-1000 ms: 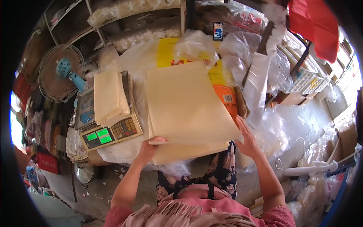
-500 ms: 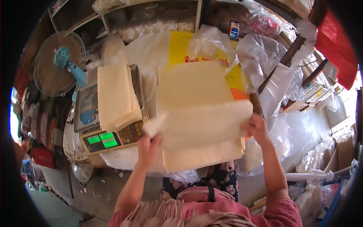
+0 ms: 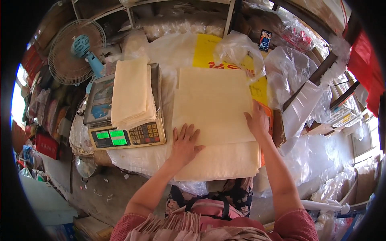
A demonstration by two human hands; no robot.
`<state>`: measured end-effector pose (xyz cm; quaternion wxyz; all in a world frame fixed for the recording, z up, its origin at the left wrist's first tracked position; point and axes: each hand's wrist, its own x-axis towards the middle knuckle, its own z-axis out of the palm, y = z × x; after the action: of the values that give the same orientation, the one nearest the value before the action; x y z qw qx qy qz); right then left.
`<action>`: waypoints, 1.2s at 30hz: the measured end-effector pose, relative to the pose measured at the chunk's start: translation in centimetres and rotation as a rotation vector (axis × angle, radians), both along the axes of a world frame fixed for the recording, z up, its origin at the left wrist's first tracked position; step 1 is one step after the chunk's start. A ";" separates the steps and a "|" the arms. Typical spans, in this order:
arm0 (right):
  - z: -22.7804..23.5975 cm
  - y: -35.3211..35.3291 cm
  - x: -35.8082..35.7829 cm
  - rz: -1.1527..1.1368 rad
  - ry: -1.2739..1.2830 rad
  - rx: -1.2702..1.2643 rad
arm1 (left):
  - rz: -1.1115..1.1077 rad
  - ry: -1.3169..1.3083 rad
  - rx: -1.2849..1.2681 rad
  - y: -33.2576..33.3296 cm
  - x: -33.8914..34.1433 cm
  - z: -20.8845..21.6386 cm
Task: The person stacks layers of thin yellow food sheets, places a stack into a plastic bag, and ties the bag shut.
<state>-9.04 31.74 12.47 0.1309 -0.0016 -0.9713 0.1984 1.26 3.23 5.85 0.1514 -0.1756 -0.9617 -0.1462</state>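
In front of me lies a flat stack of thin cream-coloured sheets (image 3: 217,104); the upper sheets sit a little farther back than the ones under them. My left hand (image 3: 185,144) rests flat on the stack's left side, fingers spread. At the right edge, my right hand (image 3: 258,122) touches the sheets with thumb and fingers apart, and nothing is gripped in it. To the left, a smaller pile of folded cream sheets (image 3: 132,92) sits on the metal pan of a digital scale (image 3: 128,134) with green lit displays.
A blue desk fan (image 3: 82,48) stands at the far left. White and yellow plastic sacking (image 3: 205,46) covers the table behind the stack. Clear plastic bags (image 3: 287,66) bunch up at the right, near a phone (image 3: 264,40). Red cloth (image 3: 366,66) hangs farther right.
The sheet that both hands held up by its edges now lies flat on the stack. My hands have let go and rest on it. The view has shifted slightly.
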 end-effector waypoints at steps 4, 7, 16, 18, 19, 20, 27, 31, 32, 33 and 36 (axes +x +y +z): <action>-3.5 -1.8 4.8 0.245 0.219 0.259 | -0.019 0.023 0.011 -0.5 0.4 -0.1; -6.2 -1.0 5.8 0.345 0.135 0.281 | -0.111 0.068 -0.067 -0.9 -0.5 0.6; 3.7 -8.7 8.4 0.636 -0.048 0.115 | 0.007 0.097 0.163 -0.1 1.6 8.5; 5.4 -7.7 8.3 0.607 0.113 0.113 | 0.126 0.404 0.473 0.6 1.8 8.3; 6.3 -7.3 8.9 0.613 0.115 0.106 | 0.131 0.405 0.465 -0.1 2.3 7.1; 7.2 -6.7 9.5 0.757 0.319 0.065 | 0.200 0.171 0.804 -1.0 2.4 5.5; -0.8 0.0 14.3 0.824 0.208 0.018 | -0.032 0.069 0.960 -2.9 4.8 0.6; -3.7 2.6 13.8 0.679 -0.132 -0.455 | -0.491 -0.126 0.472 -6.5 4.0 1.3; -3.5 2.7 13.4 0.599 -0.195 -0.649 | -0.458 -0.251 0.495 -6.3 4.3 2.3; -3.5 2.5 12.5 0.607 -0.196 -0.650 | -0.450 -0.249 0.494 -6.1 4.2 1.9; -3.4 2.1 10.2 0.160 -0.427 -0.358 | 0.207 -0.580 0.988 -3.7 3.4 0.8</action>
<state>1.19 33.86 9.10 -0.0949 0.0103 -0.9235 0.3714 4.65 -0.43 6.63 -0.0405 0.0578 -0.7939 -0.6040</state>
